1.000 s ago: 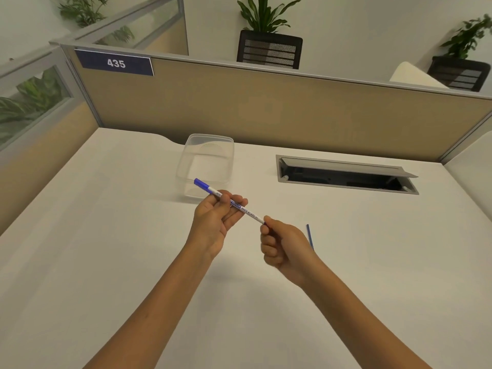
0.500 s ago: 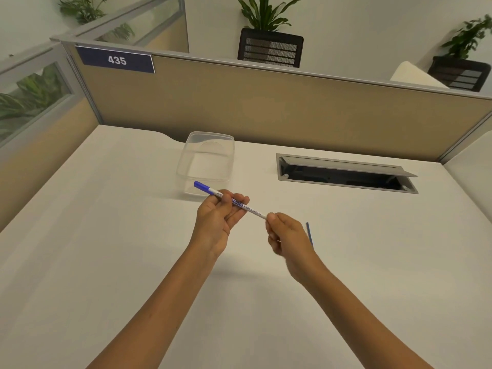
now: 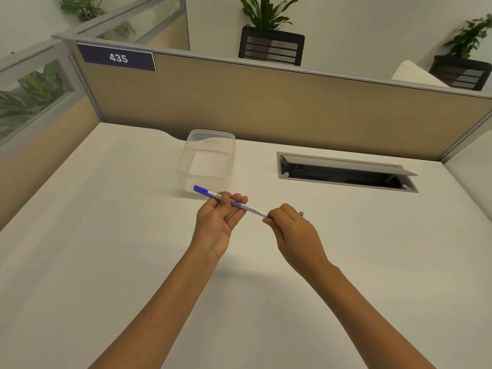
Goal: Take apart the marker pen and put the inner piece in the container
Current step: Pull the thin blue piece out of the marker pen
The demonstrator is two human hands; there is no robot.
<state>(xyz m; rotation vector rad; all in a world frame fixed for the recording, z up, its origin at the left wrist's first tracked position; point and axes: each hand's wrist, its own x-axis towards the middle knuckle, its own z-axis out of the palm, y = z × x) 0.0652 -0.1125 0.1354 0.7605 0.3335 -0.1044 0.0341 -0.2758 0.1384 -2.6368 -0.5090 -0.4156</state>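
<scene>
On the white desk (image 3: 106, 235) by a tan partition (image 3: 266, 107), a clear container (image 3: 207, 158)

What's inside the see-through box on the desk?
Nothing shows inside the clear container; through its walls you see only the white desk. The marker pen, held by the left hand and right hand, hides a little of its near bottom corner.

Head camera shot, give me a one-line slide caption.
Both hands hold a whiteboard marker over a white desk, clear container waiting behind.
</scene>
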